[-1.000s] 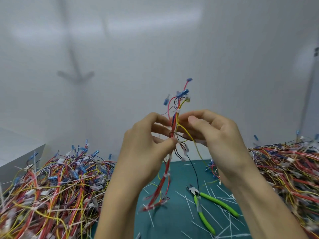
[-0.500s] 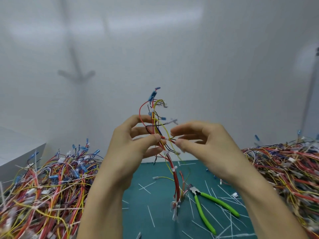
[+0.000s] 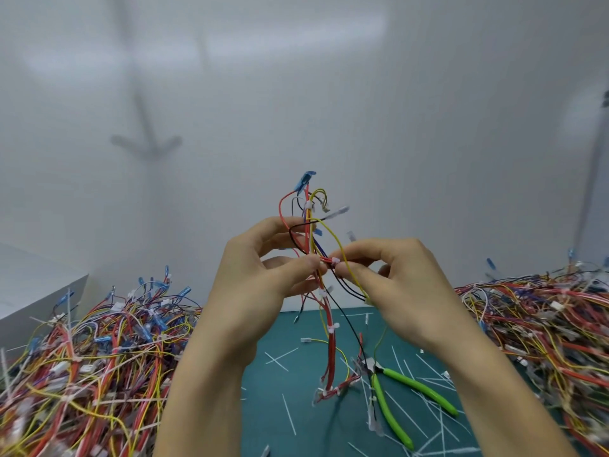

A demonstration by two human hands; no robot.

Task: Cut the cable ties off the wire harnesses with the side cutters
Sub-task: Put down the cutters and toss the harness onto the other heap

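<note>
The wire harness (image 3: 331, 351) hangs upright between both hands above the teal cutting mat (image 3: 263, 417); the left hand (image 3: 260, 291) pinches its red wires, and the right hand (image 3: 395, 291) pinches it just beside, at a white cable tie (image 3: 335, 261); fingertips hide part of the bundle; the green-handled side cutters (image 3: 386, 407) lie on the mat among cut tie strips (image 3: 289, 413), jaws hard to make out under wire ends; the left harness heap (image 3: 82, 357) and the right harness heap (image 3: 543, 324) run off frame.

You are wearing the one wide-angle camera on your head. It is looking forward and slightly down, sitting close behind your left hand (image 3: 260, 288) and right hand (image 3: 398, 291), which are pinching the wire harness (image 3: 331, 344) mid-frame, with the wall (image 3: 428, 127) above and the bench (image 3: 267, 430) below.
</note>
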